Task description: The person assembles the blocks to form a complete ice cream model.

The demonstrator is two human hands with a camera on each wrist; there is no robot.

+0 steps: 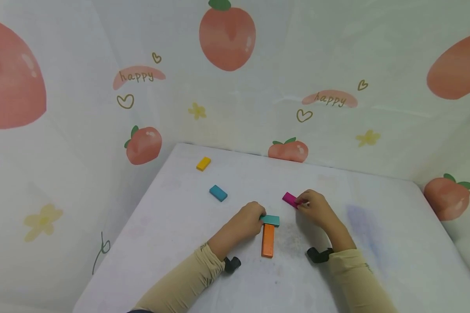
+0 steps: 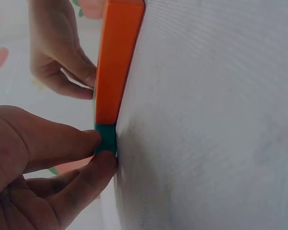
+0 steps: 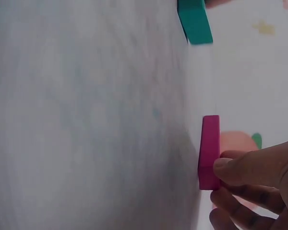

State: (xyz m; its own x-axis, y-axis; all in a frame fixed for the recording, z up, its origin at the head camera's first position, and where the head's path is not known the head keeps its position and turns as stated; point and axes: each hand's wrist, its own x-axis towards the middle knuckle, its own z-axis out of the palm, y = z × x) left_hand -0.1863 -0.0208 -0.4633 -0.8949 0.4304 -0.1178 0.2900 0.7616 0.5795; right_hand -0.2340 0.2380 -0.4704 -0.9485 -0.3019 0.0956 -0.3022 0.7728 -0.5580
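Note:
My left hand point(image 1: 252, 218) pinches one end of a teal block point(image 1: 271, 221) between thumb and fingers. The teal block lies crosswise against the far end of an orange block point(image 1: 268, 241), and the two seem to touch, forming a T. To the right, my right hand point(image 1: 314, 207) holds the near end of a magenta block point(image 1: 290, 199). Seen from the right wrist, the thumb presses on the magenta block point(image 3: 210, 148) with fingers behind it. That block lies on or just above the table, apart from the teal one.
A blue block point(image 1: 218, 193) lies beyond my left hand, and a yellow block point(image 1: 203, 164) sits near the table's far left corner. The white table point(image 1: 172, 243) meets a fruit-printed cloth point(image 1: 235, 108) at its back and sides. Black wrist mounts hang below both wrists.

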